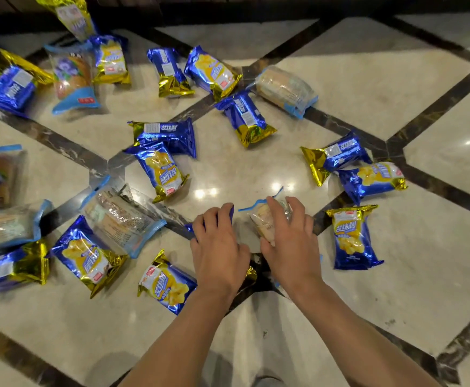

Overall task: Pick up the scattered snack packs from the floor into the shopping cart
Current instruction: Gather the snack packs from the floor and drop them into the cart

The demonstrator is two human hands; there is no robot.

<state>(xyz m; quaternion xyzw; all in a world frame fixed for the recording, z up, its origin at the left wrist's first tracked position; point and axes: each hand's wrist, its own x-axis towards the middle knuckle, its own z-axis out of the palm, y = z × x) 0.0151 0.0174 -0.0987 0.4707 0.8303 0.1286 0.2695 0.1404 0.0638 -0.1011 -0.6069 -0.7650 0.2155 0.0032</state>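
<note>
Several snack packs lie scattered on the marble floor (368, 88). My left hand (218, 247) covers a blue and gold pack (252, 273), of which only the blue top edge and a gold corner show. My right hand (289, 241) is closed around a clear pack with blue edges (264, 219) holding a pale cake. Close by lie a blue and gold pack (165, 280) to the left of my left hand and another blue pack (351, 237) to the right of my right hand. No shopping cart is in view.
More blue and gold packs (161, 169) and clear bread packs (120, 219) spread over the left and far floor. A dark wall base (228, 9) runs along the top. Dark inlay strips (437, 107) cross the pale tiles.
</note>
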